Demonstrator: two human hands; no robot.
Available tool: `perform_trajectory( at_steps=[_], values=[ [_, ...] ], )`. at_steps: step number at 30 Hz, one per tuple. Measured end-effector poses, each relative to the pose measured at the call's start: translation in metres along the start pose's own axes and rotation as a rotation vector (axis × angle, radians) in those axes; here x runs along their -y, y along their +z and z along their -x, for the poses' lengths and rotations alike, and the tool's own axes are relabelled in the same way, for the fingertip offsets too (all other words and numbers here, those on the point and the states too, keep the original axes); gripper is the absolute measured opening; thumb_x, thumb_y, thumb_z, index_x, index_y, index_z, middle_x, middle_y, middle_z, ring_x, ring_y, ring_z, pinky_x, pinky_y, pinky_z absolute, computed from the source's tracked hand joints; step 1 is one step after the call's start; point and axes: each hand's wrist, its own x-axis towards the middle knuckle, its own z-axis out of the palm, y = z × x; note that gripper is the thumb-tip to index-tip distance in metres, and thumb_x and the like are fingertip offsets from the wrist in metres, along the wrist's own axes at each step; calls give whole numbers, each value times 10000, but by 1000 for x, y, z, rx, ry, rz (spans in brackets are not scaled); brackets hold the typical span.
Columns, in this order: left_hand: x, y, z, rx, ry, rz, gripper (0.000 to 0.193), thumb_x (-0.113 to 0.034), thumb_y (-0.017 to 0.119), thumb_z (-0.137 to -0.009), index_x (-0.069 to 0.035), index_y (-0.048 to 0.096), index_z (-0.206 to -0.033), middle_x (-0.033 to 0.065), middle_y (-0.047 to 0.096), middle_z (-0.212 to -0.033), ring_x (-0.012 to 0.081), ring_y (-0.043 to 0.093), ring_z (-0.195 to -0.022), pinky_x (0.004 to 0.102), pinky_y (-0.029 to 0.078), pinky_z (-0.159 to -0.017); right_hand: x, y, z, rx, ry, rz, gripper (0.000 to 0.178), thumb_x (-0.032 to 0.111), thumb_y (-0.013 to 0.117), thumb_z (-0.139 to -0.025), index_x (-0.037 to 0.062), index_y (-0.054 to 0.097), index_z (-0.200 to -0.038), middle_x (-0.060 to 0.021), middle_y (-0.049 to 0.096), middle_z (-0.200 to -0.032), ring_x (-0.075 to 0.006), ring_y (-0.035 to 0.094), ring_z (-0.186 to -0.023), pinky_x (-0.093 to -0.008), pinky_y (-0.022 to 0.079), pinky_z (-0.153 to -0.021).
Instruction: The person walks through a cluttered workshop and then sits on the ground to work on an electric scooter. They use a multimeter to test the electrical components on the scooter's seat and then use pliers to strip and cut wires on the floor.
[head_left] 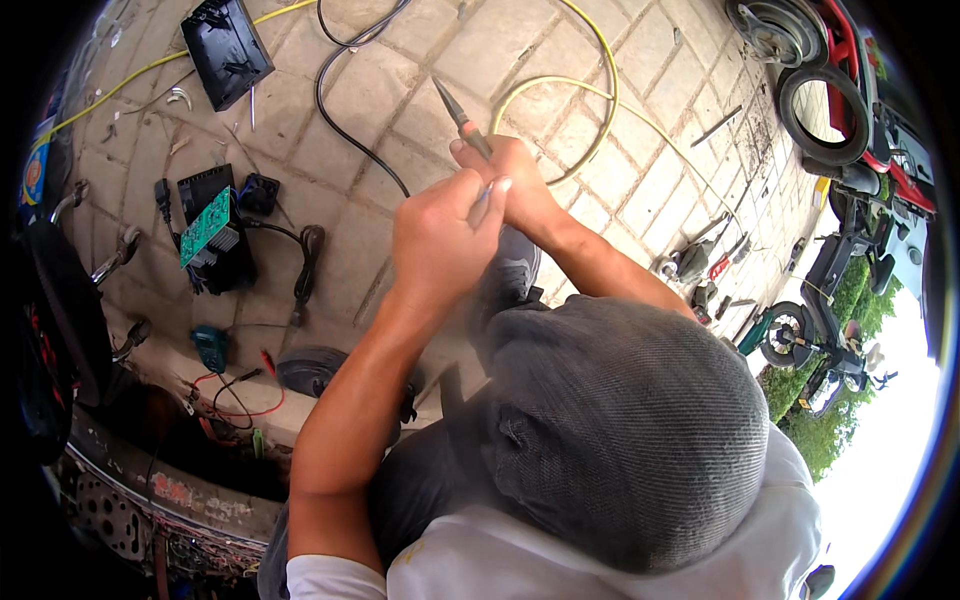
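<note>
My right hand (520,180) is closed around long-nose pliers (466,126) with a dark tapering tip and orange-and-grey handles. The tip points up and left, over the paving. Close against it, my left hand (440,235) is closed, its thumb pressed toward the fingers. Something thin and bluish (484,203) shows in that pinch; I cannot make out its kind. Left of my hands, a green circuit board (207,228) with a heatsink leans on a black casing part (205,190). Beside it are a small black fan (260,194) and a coiled black power cord (308,262).
A black casing shell (227,55) lies at the upper left, with a screwdriver (253,108) by it. A yellow hose (610,95) and a black cable (322,95) cross the paving. A teal tool with leads (209,348) lies lower left. A loose tyre (822,115) and scooters stand right.
</note>
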Motion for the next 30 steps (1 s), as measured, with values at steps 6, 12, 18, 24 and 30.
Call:
perform_trajectory(
  at_steps=[6, 12, 18, 24, 30],
  values=[
    [7, -23, -22, 105, -526, 801, 243, -154, 706, -864, -54, 489, -820, -21, 434, -722, 92, 382, -642, 246, 327, -598, -12, -19, 12, 65, -160, 68, 427, 344, 621, -893, -81, 623, -857, -197, 604, -670, -264, 603, -649, -391, 470, -635],
    [27, -33, -30, -47, -480, 1145, 181, -35, 606, -909, 36, 589, -1076, 75, 606, -906, 182, 572, -794, 330, 446, -785, -7, -16, 38, 126, -226, -114, 347, 294, 633, -917, -25, 649, -1054, -97, 610, -726, -141, 557, -704, -327, 462, -647],
    [21, -35, -30, -168, -442, 1043, 188, -14, 616, -908, 44, 604, -1087, 125, 651, -999, 202, 624, -846, 341, 500, -786, 4, -16, 52, 181, -261, -65, 274, 246, 628, -922, -17, 631, -1002, -86, 583, -714, -143, 539, -692, -339, 457, -639],
    [25, -43, -30, -134, -431, 1006, 158, -21, 616, -913, 44, 622, -1057, 112, 646, -975, 191, 623, -843, 337, 517, -785, -1, -19, 49, 123, -468, 32, 251, 206, 637, -896, -32, 632, -979, -172, 597, -786, -285, 599, -714, -385, 471, -664],
    [24, -45, -32, -97, -464, 960, 165, -45, 630, -911, 51, 623, -1045, 65, 625, -849, 154, 589, -753, 283, 478, -686, 5, -20, 50, 75, -427, 52, 266, 222, 655, -886, -41, 619, -907, -182, 596, -802, -318, 598, -717, -394, 467, -660]
  ],
)
